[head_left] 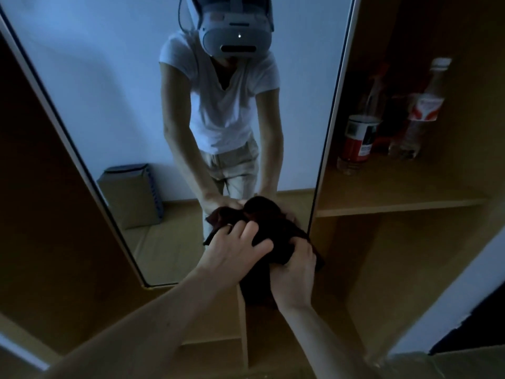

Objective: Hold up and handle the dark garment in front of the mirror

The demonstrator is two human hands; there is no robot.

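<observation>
- At the lower right of the mirror, the left hand lies on a dark cloth, fingers spread and pressing it against the glass.
- Beside it, the right hand has its fingers curled into the same cloth, bunching its lower edge near the mirror frame.
- Judging by this, the wiping step is in hand; the next move likely calls for firm, even pressure while sliding the cloth across untouched glass.
- Further right, bottles and a can stand on a wooden shelf.
</observation>
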